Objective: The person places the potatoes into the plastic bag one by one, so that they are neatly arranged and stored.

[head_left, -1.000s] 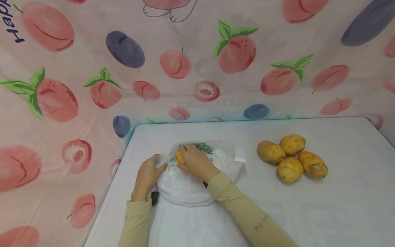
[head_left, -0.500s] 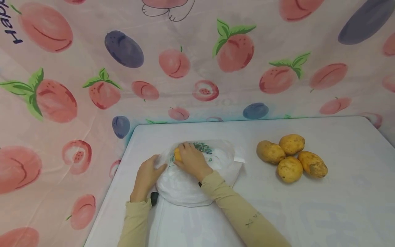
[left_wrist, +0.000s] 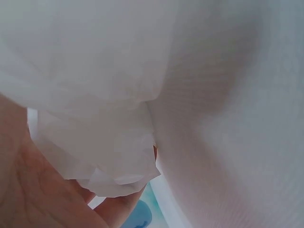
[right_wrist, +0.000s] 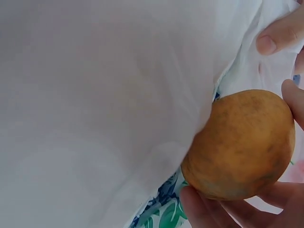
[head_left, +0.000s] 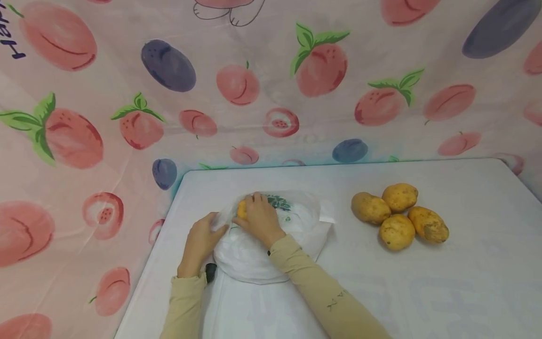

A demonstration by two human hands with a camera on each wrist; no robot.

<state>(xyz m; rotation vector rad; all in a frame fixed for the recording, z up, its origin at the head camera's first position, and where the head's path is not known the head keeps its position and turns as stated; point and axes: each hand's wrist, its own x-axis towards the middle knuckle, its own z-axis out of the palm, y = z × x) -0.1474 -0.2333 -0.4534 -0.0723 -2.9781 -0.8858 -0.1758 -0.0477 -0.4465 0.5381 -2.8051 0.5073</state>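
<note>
A white plastic bag with green print lies on the left part of the table. My left hand grips the bag's left edge, thumb on the near side; the left wrist view shows its fingers behind the white plastic. My right hand holds a yellow-brown potato between thumb and fingers at the bag's mouth, and part of the potato is behind the plastic in the right wrist view. In the head view, the right hand covers most of this potato.
Several potatoes sit in a cluster on the right of the white table. Behind and to the left hangs a fruit-patterned cloth. A dark object shows beside the left cuff.
My right hand and forearm have shifted a little to the left with the potato. The left hand keeps its grip on the bag edge, and the clustered potatoes stay where they were.
</note>
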